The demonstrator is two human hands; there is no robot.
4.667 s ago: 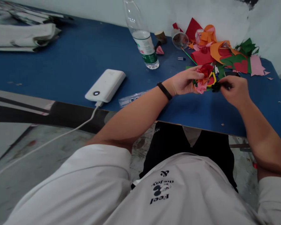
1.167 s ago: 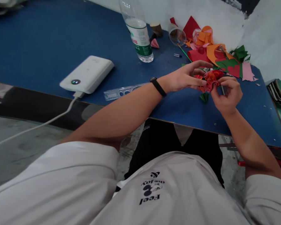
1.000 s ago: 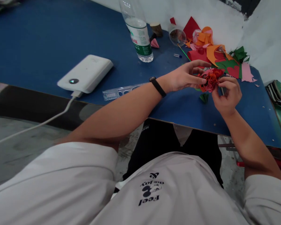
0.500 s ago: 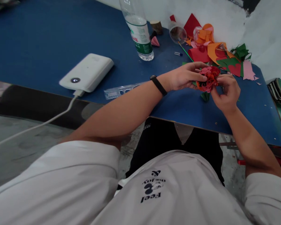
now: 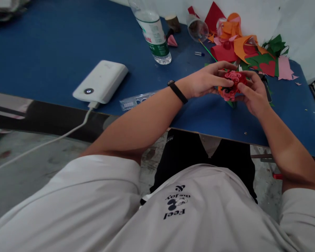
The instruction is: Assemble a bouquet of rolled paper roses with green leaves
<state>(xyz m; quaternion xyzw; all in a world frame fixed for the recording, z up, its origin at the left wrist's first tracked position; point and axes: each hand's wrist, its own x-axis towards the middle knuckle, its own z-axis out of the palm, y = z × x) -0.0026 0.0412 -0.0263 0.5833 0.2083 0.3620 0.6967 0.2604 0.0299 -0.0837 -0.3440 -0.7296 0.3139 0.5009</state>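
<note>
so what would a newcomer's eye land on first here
Probably the bunch of curled paper flowers in pink, red and orange, held between the left hand and the right hand. Next, the bright heap of paper scraps beyond the hands, by the wall. Then the white power bank on the blue table, off to the left.

Single view, head-worn: you look forward and steeply down from above your own chest. Your shirt (image 5: 199,213) lies nearest, filling the bottom of the frame. Farther off, right of centre, your left hand (image 5: 204,81) and right hand (image 5: 256,92) show from behind the wrists. The blue surface (image 5: 68,42) spans the frame, front edge slanting down rightward; wall (image 5: 291,21) at top, floor (image 5: 28,175) at lower left.
</note>
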